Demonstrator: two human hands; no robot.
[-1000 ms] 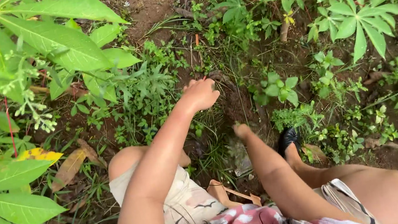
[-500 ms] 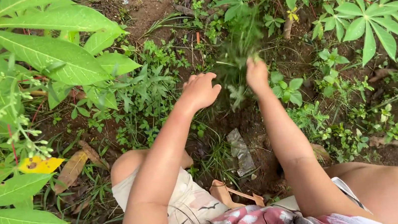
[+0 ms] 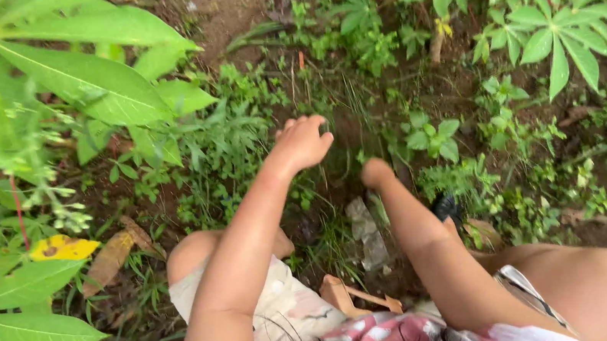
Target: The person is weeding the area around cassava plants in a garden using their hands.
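I am squatting over a weedy patch of brown soil (image 3: 349, 165). My left hand (image 3: 304, 141) reaches forward with its fingers loosely bent and apart, resting on low green weeds (image 3: 226, 137) at the edge of the bare soil. My right hand (image 3: 377, 173) is lower and closer to me, curled into a fist down at the soil beside thin grass blades (image 3: 358, 113). I cannot see anything inside the fist. A small leafy plant (image 3: 431, 139) grows just right of that hand.
Large cassava leaves (image 3: 76, 75) hang over the left, and more cassava plants (image 3: 549, 32) stand at the upper right. A grey plastic scrap (image 3: 367, 232) lies between my knees. A black shoe (image 3: 445, 207) and a tan sandal (image 3: 350, 296) are at my feet.
Half a second ago my right hand was raised at the far side with a tuft of weeds; it has now dropped back toward me to the soil. My left hand has barely moved.
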